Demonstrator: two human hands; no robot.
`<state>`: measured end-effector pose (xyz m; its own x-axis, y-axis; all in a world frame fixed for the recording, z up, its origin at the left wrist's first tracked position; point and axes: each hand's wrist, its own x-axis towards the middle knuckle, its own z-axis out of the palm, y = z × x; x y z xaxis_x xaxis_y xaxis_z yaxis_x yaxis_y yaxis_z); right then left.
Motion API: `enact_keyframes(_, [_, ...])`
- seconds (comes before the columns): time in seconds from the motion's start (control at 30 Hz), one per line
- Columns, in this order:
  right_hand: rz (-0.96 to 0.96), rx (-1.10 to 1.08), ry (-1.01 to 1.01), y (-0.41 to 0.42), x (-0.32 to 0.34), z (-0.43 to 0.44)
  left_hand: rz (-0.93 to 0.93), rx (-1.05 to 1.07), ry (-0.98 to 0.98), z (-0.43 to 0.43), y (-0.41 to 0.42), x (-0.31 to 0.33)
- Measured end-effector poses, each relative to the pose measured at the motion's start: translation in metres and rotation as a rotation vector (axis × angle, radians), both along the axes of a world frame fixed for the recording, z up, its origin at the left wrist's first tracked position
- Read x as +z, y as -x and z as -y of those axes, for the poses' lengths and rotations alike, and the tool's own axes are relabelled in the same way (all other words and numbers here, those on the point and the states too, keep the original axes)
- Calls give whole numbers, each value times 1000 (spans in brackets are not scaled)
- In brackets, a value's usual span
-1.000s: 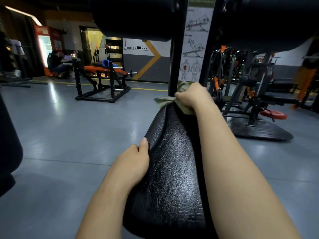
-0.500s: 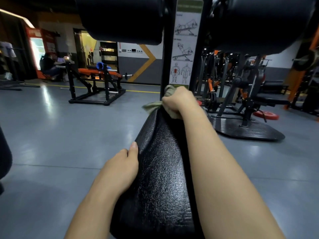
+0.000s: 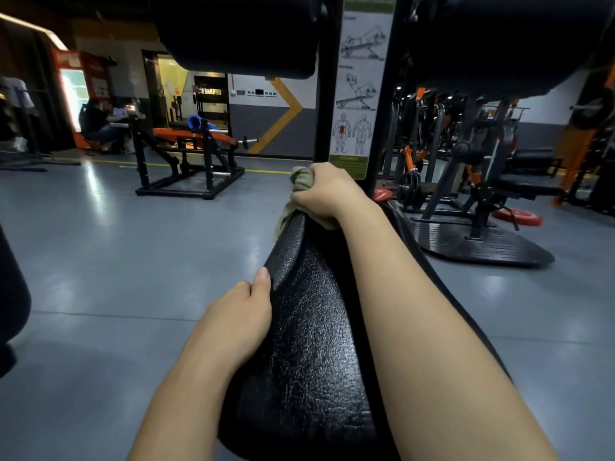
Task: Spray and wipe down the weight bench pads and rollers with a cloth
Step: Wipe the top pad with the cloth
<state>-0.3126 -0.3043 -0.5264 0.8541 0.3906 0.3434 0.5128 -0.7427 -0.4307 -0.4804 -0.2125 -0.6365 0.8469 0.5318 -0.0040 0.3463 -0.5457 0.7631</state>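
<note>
A long black textured bench pad (image 3: 309, 334) runs away from me up the middle of the view. My right hand (image 3: 324, 193) grips a bunched grey-green cloth (image 3: 299, 179) and presses it on the pad's far end. My left hand (image 3: 238, 319) holds the pad's left edge, thumb lying on top and fingers hidden below. Two black rollers (image 3: 239, 31) (image 3: 506, 41) hang at the top, either side of a black post (image 3: 382, 94) with an exercise chart. No spray bottle is in view.
Grey floor (image 3: 116, 261) lies on both sides of the pad. An orange and black bench rack (image 3: 186, 154) stands at the back left, with a seated person (image 3: 96, 124) beyond it. Machines and a red weight plate (image 3: 517, 217) crowd the right. A dark shape (image 3: 11, 294) fills the left edge.
My right hand has shifted the cloth slightly on the pad's far end and bunched it higher. My left hand has stayed on the pad's left edge. The view has shifted a little.
</note>
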Motion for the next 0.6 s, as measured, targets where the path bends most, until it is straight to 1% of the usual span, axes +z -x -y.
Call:
enact_keyframes(0.07, [-45,-94,-57,-8,5,15,-2,-2,2,1,0,0])
enact_keyframes(0.17, [-79,-298,-128,-18,9,46,2,1,-3,2,1,0])
enact_keyframes(0.23, [-92,-372,-173,-19,7,57,3,-1,-11,2,1,1])
enact_keyframes(0.33, [-29,-414,-105,-15,3,52,10,-11,-14,0,0,-1])
enact_keyframes(0.4, [50,-369,-53,-11,2,38,16,-11,-9,0,0,-2])
enact_keyframes(0.47, [91,-256,-19,-4,-1,23,12,-9,-7,-1,-1,-2])
enact_keyframes(0.53, [98,-118,4,1,-3,8,7,-5,-7,-1,-2,-2])
enact_keyframes(0.6, [69,-38,6,3,-5,1,4,-1,-14,-1,-3,-2])
